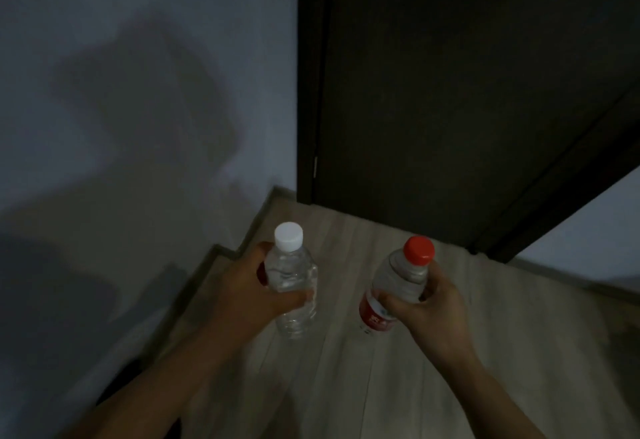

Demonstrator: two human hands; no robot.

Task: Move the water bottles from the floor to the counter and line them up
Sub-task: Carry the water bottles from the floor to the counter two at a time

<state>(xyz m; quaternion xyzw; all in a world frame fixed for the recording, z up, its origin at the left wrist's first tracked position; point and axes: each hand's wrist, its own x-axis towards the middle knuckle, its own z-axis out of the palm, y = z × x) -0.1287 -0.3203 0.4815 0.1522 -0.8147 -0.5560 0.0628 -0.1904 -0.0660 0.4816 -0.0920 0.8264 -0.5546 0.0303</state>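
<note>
The white-capped bottle (294,286), in front of the door (450,92), is clear, glossy plastic with a ribbed lower body that catches small highlights. Its white cap (288,236) is opaque matt plastic with a finely ridged side. The red-capped bottle (398,282), also in front of the door, is the same clear plastic and carries a glossy red label (375,314) of thin film. Its red cap (418,250) is smooth plastic with a slight sheen. The door looks dark and matt, its material hard to tell. The wall (138,92) left of the door is smooth, matt paint. The floor (346,369) before the door is pale wood-look plank, faintly grained and dull.
</note>
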